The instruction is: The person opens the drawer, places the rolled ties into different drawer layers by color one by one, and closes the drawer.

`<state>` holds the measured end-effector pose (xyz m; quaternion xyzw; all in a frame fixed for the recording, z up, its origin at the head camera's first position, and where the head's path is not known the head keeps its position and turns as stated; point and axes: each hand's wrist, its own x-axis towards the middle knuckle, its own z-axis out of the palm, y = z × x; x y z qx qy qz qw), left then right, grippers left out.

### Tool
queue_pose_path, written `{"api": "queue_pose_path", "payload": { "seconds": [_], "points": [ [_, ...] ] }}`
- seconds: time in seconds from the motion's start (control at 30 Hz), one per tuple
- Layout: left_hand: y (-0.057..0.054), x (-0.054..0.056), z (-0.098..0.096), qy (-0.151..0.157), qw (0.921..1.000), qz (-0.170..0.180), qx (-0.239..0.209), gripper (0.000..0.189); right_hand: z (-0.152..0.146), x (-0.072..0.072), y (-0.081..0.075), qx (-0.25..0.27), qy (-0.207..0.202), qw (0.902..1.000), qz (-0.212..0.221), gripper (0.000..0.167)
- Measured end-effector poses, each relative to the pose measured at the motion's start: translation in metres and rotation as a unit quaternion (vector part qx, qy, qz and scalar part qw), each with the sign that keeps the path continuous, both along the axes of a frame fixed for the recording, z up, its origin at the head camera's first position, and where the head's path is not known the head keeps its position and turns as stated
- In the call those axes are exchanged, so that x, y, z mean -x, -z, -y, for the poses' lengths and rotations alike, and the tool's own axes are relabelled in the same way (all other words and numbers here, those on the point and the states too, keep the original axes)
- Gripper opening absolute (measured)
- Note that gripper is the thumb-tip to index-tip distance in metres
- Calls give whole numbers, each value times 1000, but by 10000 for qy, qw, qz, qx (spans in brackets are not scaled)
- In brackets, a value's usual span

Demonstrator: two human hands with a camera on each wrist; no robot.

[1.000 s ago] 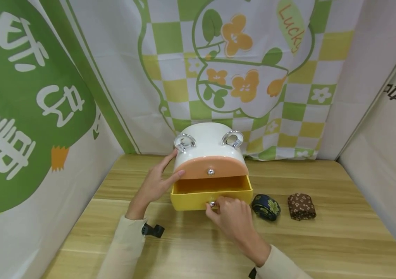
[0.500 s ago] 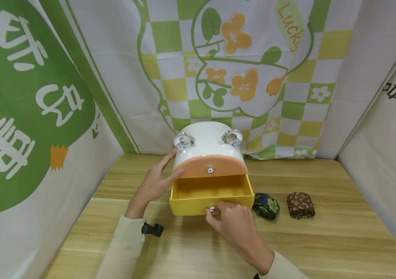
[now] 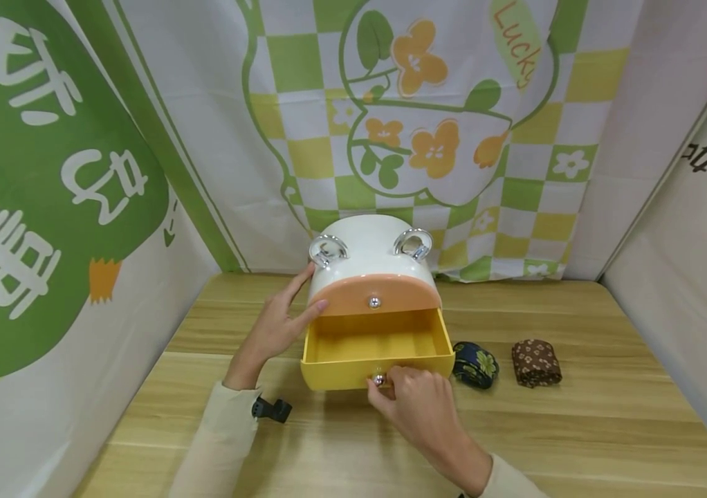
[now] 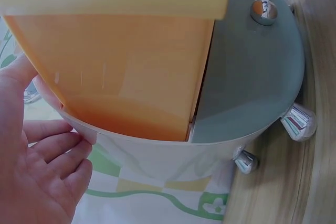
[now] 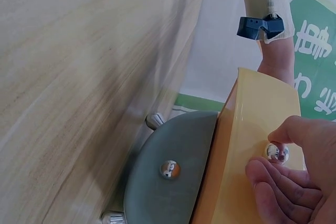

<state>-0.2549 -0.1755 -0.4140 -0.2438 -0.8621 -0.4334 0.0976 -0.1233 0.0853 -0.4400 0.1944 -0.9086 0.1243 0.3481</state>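
Note:
A white rounded storage box [image 3: 372,238] with stacked drawers stands on the table. Its yellow drawer [image 3: 335,374] is pulled well out, with nothing seen inside. My right hand [image 3: 425,411] pinches that drawer's round silver knob [image 5: 276,153] between thumb and fingers. On the box's left side rests my left hand [image 3: 271,333], fingers along the white wall and thumb near the front edge. The orange top drawer [image 3: 341,297] is closed. Below the yellow one, a grey-green drawer [image 4: 252,72] is also closed, visible only in the wrist views.
Right of the box lie a rolled navy fabric strip [image 3: 475,365] with yellow-green flowers and a rolled brown patterned strip [image 3: 536,363]. Two silver rings [image 3: 328,250] stick up from the box top. Printed cloth [image 3: 310,159] hangs close behind it, above the wooden table [image 3: 609,415].
The yellow drawer has slid further out toward me, my right hand moving with its knob. My left hand has kept its place on the box.

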Motion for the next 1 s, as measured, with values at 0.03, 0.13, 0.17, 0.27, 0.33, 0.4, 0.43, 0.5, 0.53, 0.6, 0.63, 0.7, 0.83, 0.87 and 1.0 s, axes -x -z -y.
{"api": "queue_pose_path", "payload": {
  "seconds": [0.03,0.13,0.17,0.27,0.33,0.4,0.43,0.5,0.53,0.6,0.63,0.7,0.83,0.87,1.0],
  "points": [
    [0,0,0,9,10000,-8,-6,76,0,0,0,4,-4,10000,21,45],
    [0,0,0,29,10000,-30,-1,76,0,-2,0,20,-17,10000,60,46],
    [0,0,0,22,10000,-26,6,76,0,-2,0,33,-22,10000,77,46],
    [0,0,0,14,10000,-9,16,76,0,-2,1,79,-33,9999,94,47],
    [0,0,0,9,10000,14,15,76,0,-2,2,96,-36,9999,76,48],
    [1,0,0,6,10000,30,5,76,0,-2,2,102,-51,9999,37,48],
    [1,0,1,7,10000,25,8,76,0,-2,3,103,-64,9999,9,48],
    [1,1,1,-1,10000,26,7,75,-1,-1,4,104,-92,9999,-63,47],
    [1,1,1,6,10000,20,4,75,-2,-1,4,112,-112,9998,-103,46],
    [1,1,1,11,10000,22,8,75,-3,-1,6,133,-156,9996,-174,43],
    [1,1,1,10,10000,26,5,75,-4,-1,6,137,-172,9996,-200,42],
    [1,1,1,17,10000,44,6,75,-6,-2,7,146,-219,9995,-194,38],
    [0,1,1,9,10000,69,15,75,-12,-6,7,66,-214,9997,24,33],
    [0,0,1,6,10000,71,18,75,-15,-7,7,32,-214,9997,78,33],
    [0,0,1,4,10000,79,30,75,-27,-11,8,-85,-186,9998,51,34]
  ]
}}
